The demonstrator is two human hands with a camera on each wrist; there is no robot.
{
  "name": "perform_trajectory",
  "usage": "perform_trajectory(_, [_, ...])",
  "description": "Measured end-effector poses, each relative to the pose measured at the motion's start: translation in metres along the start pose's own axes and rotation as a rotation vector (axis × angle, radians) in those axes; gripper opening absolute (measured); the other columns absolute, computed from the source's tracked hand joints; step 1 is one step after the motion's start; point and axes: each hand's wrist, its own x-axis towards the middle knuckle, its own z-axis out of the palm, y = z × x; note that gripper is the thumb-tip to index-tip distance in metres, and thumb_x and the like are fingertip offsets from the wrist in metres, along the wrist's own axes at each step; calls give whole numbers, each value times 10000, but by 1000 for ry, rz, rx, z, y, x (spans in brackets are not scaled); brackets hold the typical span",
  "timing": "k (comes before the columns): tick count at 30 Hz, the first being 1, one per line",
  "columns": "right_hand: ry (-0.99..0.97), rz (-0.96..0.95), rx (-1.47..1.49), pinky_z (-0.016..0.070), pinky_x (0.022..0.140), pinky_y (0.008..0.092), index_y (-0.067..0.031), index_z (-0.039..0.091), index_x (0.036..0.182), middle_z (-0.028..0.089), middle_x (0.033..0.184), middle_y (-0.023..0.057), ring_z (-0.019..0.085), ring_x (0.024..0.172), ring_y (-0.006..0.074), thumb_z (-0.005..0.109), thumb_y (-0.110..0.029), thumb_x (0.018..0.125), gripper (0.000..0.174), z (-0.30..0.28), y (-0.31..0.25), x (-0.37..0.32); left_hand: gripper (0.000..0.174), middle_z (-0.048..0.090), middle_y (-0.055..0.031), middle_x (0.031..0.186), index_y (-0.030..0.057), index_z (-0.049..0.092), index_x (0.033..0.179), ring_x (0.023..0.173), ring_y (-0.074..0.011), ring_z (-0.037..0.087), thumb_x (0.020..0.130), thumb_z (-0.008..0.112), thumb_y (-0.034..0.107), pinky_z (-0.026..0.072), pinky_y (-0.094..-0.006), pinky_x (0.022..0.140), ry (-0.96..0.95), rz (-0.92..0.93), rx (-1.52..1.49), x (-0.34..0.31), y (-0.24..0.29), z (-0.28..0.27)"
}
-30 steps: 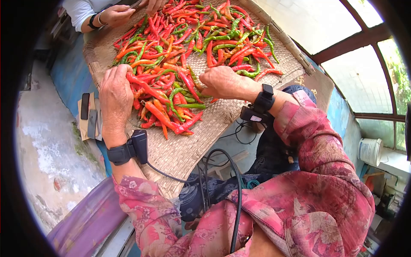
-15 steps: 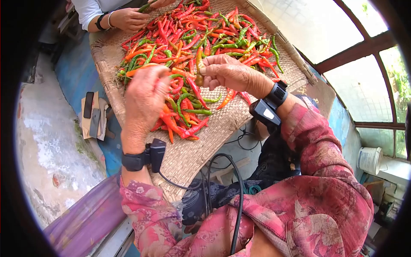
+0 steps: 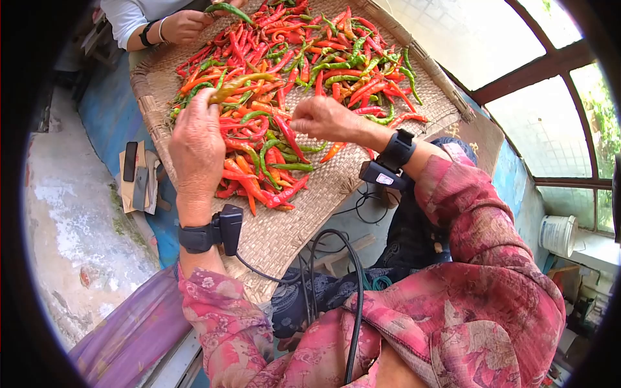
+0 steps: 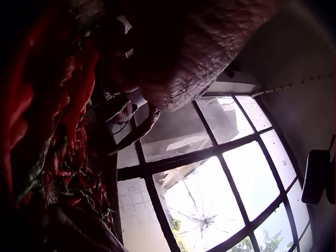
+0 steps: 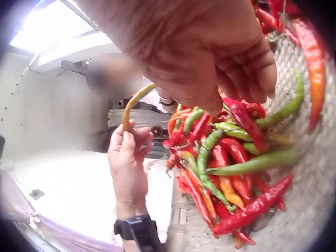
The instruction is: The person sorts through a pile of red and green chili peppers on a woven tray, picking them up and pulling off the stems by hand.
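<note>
A yellow-brown chili pepper [image 3: 242, 86] is pinched between the thumb and fingers of my left hand [image 3: 197, 145], above the left part of the heap. The right wrist view shows the same chili pepper [image 5: 135, 105] standing up from the left hand [image 5: 127, 163]. My right hand [image 3: 330, 119] hovers over the near side of the heap, its fingers loosely curled and nothing visible in them. Below it lie red and green chili peppers [image 5: 231, 168]. The large heap of red, orange and green chili peppers [image 3: 259, 39] covers much of the woven mat [image 3: 272, 226].
Across the mat another person's hand [image 3: 184, 27] is beside a green chili pepper [image 3: 229, 11]. Two dark phone-like slabs [image 3: 130, 161] lie on cardboard at the left. A black cable [image 3: 356, 258] loops before my body. Window panes [image 3: 537, 110] and a white bucket [image 3: 558, 234] are at the right.
Half a second ago my right hand pinched the yellow-brown chili pepper, with my left hand close by. Now the left hand holds it farther left, and the right hand has drawn back slightly.
</note>
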Motion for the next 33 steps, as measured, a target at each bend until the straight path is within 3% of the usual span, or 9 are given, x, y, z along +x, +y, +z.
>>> perform_trajectory(3, [-100, 79, -59, 490, 633, 366, 20, 627, 882, 626, 736, 170, 632, 706, 245, 639, -398, 815, 424, 15, -1, -3, 197, 614, -157, 935, 75, 561, 1064, 865, -328, 601, 870, 525, 71, 470, -401, 738, 81, 27, 44, 1, -10, -9])
perform_trajectory(11, [-65, 128, -106, 484, 640, 383, 30, 601, 823, 608, 706, 176, 621, 701, 299, 692, -350, 744, 398, 24, -6, 4, 177, 580, -147, 865, 7, 575, 907, 864, -294, 533, 829, 439, 90, 424, -348, 787, -370, -37, -310, -6, -10, -33])
perform_trajectory(13, [-70, 109, -119, 482, 640, 390, 22, 595, 817, 607, 702, 182, 622, 713, 297, 696, -346, 739, 390, 25, -6, 4, 167, 570, -147, 831, 3, 572, 849, 852, -291, 527, 822, 442, 104, 420, -354, 781, -384, -26, -319, -7, -10, -33])
perform_trajectory(15, [-80, 120, -138, 483, 608, 375, 24, 581, 800, 604, 677, 170, 622, 664, 265, 673, -305, 748, 347, 21, -8, 5, 164, 570, -143, 812, 8, 579, 810, 848, -288, 529, 828, 460, 119, 419, -362, 791, -408, 133, -223, -7, -15, -31])
perform_trajectory(18, [-207, 342, 175, 466, 516, 322, 25, 561, 804, 588, 628, 101, 587, 553, 167, 565, -212, 767, 240, 10, -18, 0, 106, 587, -125, 832, 16, 590, 801, 867, -288, 538, 795, 569, 120, 428, -376, 801, -319, 167, -198, -8, -13, -26])
perform_trajectory(21, [-247, 356, 399, 463, 510, 297, 18, 556, 854, 596, 649, 81, 586, 569, 146, 533, -213, 781, 244, -2, -37, -12, 126, 601, -116, 881, 23, 598, 854, 906, -291, 548, 751, 638, 83, 433, -386, 827, -241, 171, -202, -7, 1, -19])
perform_trajectory(26, [-339, 36, 278, 451, 567, 317, 4, 516, 845, 548, 670, 81, 563, 614, 169, 481, -200, 778, 217, -6, -44, -24, 419, 509, -106, 1227, 116, 587, 1143, 1126, -290, 471, 734, 635, 41, 371, -391, 972, -336, 330, -36, -10, 17, 2])
perform_trajectory(31, [-355, 13, 344, 432, 560, 369, 34, 504, 803, 519, 633, 123, 536, 582, 221, 493, -208, 732, 252, -16, -48, -27, 363, 494, -111, 1255, 83, 597, 1083, 1157, -316, 454, 736, 577, -24, 371, -394, 988, -378, 434, 2, -8, 18, 14])
perform_trajectory(33, [-365, -75, 335, 430, 562, 294, -13, 508, 808, 517, 643, 50, 518, 609, 140, 472, -183, 769, 178, -18, -45, -25, 328, 493, -115, 1255, 56, 592, 1028, 1160, -319, 451, 716, 569, -40, 370, -397, 991, -383, 417, 19, -9, 17, 16])
